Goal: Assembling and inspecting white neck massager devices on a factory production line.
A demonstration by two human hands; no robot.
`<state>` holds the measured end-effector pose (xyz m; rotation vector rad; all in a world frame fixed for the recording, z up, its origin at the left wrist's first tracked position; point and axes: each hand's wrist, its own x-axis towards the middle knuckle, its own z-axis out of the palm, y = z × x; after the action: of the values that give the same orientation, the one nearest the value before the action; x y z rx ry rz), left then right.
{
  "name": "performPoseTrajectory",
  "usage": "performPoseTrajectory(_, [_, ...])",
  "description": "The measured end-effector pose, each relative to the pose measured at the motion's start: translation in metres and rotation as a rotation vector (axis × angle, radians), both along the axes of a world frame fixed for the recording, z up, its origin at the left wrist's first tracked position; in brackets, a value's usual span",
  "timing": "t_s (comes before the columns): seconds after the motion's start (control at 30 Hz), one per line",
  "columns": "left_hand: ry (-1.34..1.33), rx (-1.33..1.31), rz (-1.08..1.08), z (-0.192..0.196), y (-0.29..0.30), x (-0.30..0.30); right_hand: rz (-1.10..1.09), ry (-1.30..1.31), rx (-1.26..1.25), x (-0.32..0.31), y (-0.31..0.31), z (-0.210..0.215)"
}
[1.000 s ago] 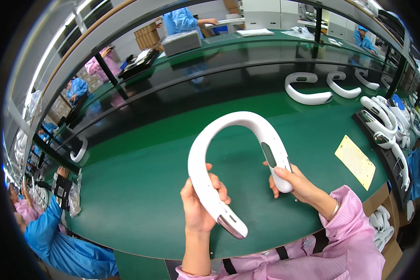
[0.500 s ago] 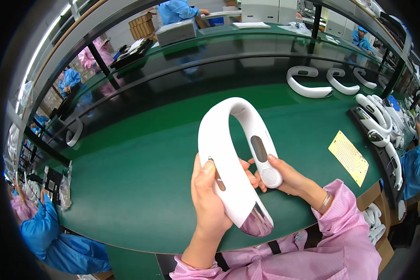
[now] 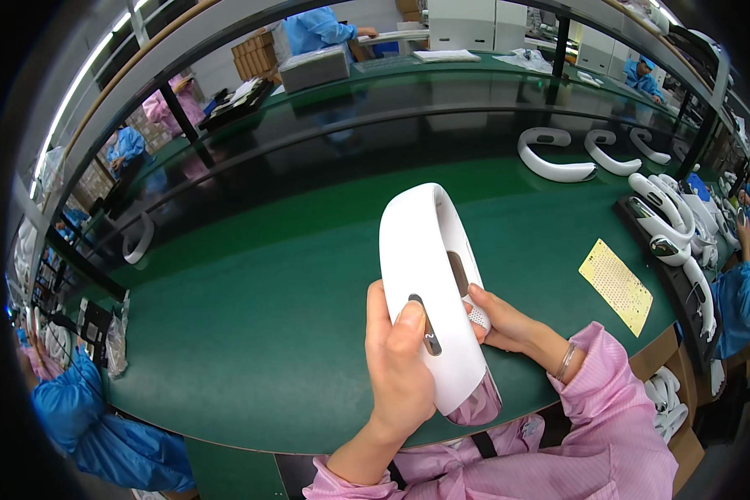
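Between my hands, above the green tabletop [image 3: 250, 333], is a white U-shaped neck fan [image 3: 412, 242] with its curve pointing away from me. My left hand [image 3: 400, 367] is closed round the left arm of the fan, the thumb lying on a dark oval panel [image 3: 432, 340] that shows a lit mark. Pinched in my right hand [image 3: 512, 323] is the speckled end of the other arm; some of its fingers are hidden behind the fan. The near end of the left arm has a shiny, mirror-like cap [image 3: 475, 404].
Several similar fans [image 3: 558, 172] rest at the far right beside a dark belt [image 3: 308, 167]. A yellow perforated sheet [image 3: 617, 287] lies right of my hands. Further right, a black tray [image 3: 662, 265] carries more fans. A cardboard box [image 3: 687, 437] stands below. Co-workers sit on both sides.
The fan has turned so its left arm partly covers the right one, and it has shifted slightly right. The dark panel under my left thumb now shows a lit mark.
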<state>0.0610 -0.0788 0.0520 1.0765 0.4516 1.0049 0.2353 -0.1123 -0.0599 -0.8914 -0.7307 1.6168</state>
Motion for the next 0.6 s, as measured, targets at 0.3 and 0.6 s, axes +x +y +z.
performPoseTrajectory(0.3, [0.036,0.024,-0.002,0.0017,-0.0038,-0.0004,-0.016,0.019,0.021,-0.0003,-0.0012,0.0005])
performPoseTrajectory(0.6, [0.045,0.034,-0.018,0.0019,-0.0084,-0.0014,-0.025,0.078,0.037,-0.0008,-0.0012,-0.0003])
